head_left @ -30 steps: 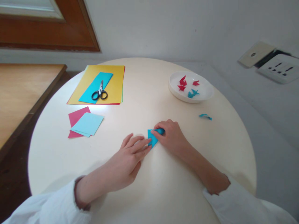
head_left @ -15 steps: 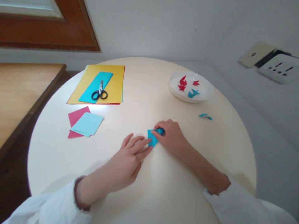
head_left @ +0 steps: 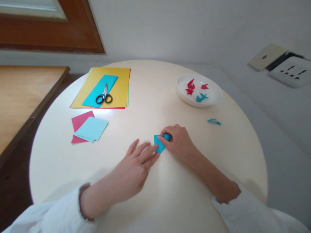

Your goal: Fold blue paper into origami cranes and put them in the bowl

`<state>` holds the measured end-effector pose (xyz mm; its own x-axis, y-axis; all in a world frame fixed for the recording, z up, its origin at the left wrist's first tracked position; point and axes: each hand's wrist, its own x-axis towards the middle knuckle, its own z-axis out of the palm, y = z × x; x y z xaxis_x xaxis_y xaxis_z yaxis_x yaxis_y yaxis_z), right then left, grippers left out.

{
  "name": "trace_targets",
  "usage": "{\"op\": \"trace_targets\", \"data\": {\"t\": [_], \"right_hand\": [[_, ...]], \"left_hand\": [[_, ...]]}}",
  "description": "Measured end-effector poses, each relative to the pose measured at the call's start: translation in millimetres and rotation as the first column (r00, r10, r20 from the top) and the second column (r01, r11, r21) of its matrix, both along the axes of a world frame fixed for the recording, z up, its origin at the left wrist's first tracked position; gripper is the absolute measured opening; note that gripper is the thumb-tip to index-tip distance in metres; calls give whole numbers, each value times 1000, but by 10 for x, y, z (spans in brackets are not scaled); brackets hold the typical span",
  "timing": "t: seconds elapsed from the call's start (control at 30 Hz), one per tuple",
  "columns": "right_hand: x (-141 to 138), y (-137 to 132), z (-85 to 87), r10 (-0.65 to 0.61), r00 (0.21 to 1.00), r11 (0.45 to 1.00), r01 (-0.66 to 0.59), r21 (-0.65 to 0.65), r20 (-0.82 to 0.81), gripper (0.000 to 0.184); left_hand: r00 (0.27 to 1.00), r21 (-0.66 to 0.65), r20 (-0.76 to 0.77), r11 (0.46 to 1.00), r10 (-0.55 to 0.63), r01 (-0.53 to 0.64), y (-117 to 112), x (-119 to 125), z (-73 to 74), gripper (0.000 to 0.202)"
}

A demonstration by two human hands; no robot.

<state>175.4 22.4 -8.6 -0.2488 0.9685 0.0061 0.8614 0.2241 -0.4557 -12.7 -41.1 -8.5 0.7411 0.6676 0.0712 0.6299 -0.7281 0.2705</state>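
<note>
Blue paper — right hand pinching, left hand touching

So we've got a solid bright blue folded paper in our grip, white sleeves on our side of it and a creamy white table underneath. Left of the grip we've got pale blue squares over deep pink squares, and further out, black-handled, silvery scissors on a blue strip over a yellow sheet with red and green edges peeking out. Right of the grip there's a teal scrap, then beyond it a white dish with red pieces and a teal piece.
</note>
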Motion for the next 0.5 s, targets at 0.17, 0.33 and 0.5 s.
{"op": "trace_targets", "data": {"t": [0.17, 0.33, 0.5], "right_hand": [[-3, 1, 11, 4, 1000, 1000, -4, 3, 11, 11], [-9, 2, 4, -2, 1000, 1000, 2, 21, 23, 12], [-2, 10, -13, 9, 999, 1000, -10, 26, 32, 12]], "left_hand": [[999, 25, -48, 1000, -8, 10, 4, 21, 1, 48], [999, 29, -50, 999, 20, -19, 27, 78, -24, 53], [997, 61, -45, 996, 66, -63, 20, 141, -63, 50]]}}
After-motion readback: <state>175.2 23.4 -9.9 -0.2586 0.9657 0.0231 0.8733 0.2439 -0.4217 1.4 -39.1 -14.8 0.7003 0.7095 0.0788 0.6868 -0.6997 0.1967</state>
